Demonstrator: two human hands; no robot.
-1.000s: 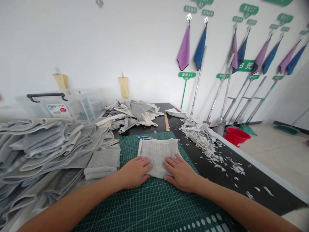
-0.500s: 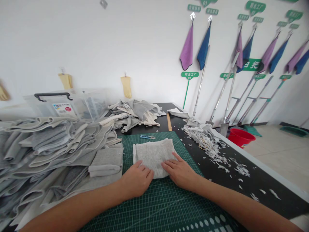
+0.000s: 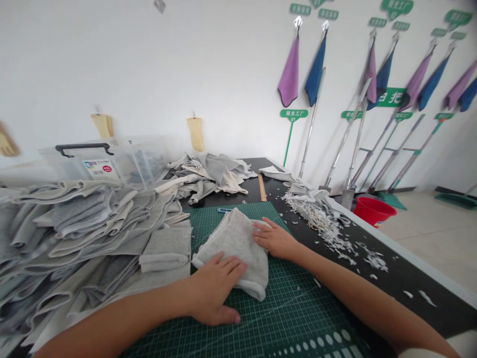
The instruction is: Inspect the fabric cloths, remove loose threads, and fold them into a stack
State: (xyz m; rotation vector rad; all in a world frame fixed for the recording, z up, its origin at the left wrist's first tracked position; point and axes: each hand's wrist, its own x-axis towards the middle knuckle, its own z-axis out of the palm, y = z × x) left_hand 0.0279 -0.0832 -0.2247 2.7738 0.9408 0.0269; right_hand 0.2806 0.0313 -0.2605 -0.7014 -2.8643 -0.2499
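A folded light grey cloth lies turned at an angle on the green cutting mat. My left hand rests on its lower left part, fingers extended and the thumb apart over the mat. At the cloth's upper right edge, my right hand lies with fingers stretched out over the fabric. Behind the cloth is a small blue cutter, partly covered by it. To the left sits another folded grey piece, beside a large heap of grey cloths.
A wooden ruler lies beyond the mat. Cloth scraps are piled at the back, and white shreds are scattered on the right. A clear plastic box stands back left. A red bucket is on the floor.
The cloth has been turned and now sits at an angle, partly over the cutter. My left hand has spread out and moved slightly lower; my right hand has shifted up a little.
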